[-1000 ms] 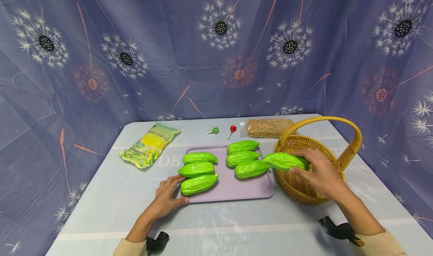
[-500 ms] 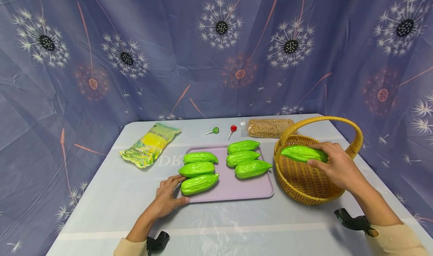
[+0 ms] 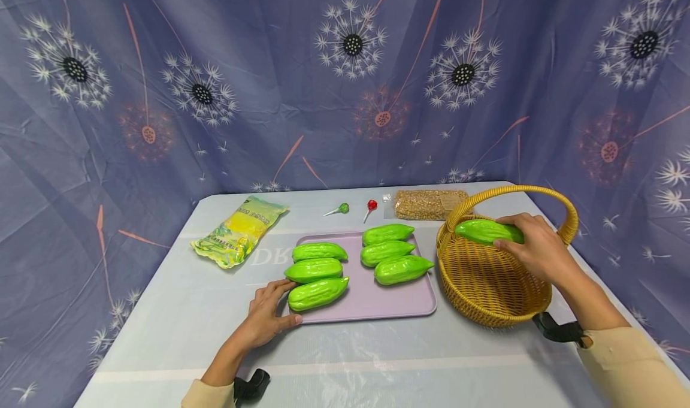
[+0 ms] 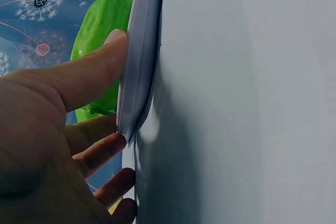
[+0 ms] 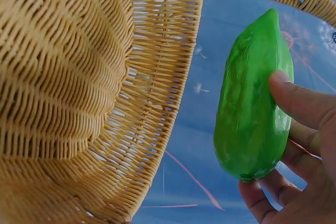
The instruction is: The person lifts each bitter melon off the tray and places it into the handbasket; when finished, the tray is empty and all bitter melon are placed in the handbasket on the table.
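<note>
My right hand (image 3: 539, 246) holds a bumpy green bitter melon (image 3: 487, 232) above the yellow wicker basket (image 3: 447, 291), under its arched handle. In the right wrist view the thumb lies on one side of the bitter melon (image 5: 252, 108) and the fingers on the other; it is apart from the basket's woven rim (image 5: 163, 93). My left hand (image 3: 266, 315) grips the near left corner of the lilac tray (image 3: 372, 303), thumb and fingertips on its rim. Three bitter melons (image 3: 318, 294) lie on the tray's left half and three more bitter melons (image 3: 401, 270) on its right.
A yellow-green packet (image 3: 239, 231) lies at the table's back left. Behind the tray are a green lollipop (image 3: 342, 208), a red lollipop (image 3: 371, 205) and a clear bag of grain-like kernels (image 3: 428, 204). A patterned curtain (image 3: 269, 96) hangs behind the white table (image 3: 350, 372).
My right hand has carried the bitter melon rightward from beside the tray's edge to over the basket, then slightly toward the back. The left hand stays at the tray's corner.
</note>
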The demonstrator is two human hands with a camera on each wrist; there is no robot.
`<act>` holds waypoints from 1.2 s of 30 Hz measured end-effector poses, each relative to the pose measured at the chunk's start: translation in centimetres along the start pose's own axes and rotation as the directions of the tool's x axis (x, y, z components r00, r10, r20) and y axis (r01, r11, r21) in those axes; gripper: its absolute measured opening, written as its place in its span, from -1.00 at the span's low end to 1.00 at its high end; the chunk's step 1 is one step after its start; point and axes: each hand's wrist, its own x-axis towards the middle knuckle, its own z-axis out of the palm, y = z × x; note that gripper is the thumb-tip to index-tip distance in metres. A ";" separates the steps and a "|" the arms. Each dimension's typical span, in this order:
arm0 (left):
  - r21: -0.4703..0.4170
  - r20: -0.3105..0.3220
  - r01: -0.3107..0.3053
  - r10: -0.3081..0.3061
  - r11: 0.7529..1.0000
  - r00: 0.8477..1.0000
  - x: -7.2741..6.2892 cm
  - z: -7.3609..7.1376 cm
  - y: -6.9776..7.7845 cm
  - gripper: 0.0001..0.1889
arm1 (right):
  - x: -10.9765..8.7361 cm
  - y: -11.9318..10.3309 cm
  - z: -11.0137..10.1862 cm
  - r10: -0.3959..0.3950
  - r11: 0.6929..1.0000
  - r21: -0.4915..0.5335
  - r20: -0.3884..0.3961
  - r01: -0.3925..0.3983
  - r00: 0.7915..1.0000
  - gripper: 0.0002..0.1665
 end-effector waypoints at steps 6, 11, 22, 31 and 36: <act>0.009 -0.001 0.002 -0.002 1.000 1.000 0.0 0.0 0.0 -0.25 | 1.3 0.4 0.2 0.044 0.999 0.016 0.047 -0.044 0.998 -0.42; 0.009 -0.003 -0.002 0.002 1.000 1.000 0.0 0.1 -0.1 -0.25 | 2.0 0.8 0.7 0.089 0.995 0.042 0.117 -0.094 0.989 -0.38; 0.017 -0.007 0.000 0.000 1.000 1.000 0.0 0.1 0.0 -0.27 | 3.2 2.0 2.1 0.119 0.990 0.056 0.199 -0.133 0.973 -0.41; 0.023 -0.002 0.004 -0.004 1.000 1.000 0.0 0.1 0.0 -0.27 | 4.0 2.9 3.4 0.100 0.993 0.040 0.201 -0.110 0.975 -0.44; 0.026 -0.006 0.000 0.000 1.000 1.000 -0.1 0.0 0.0 -0.26 | 4.1 3.3 4.3 0.089 0.995 0.030 0.205 -0.097 0.975 -0.43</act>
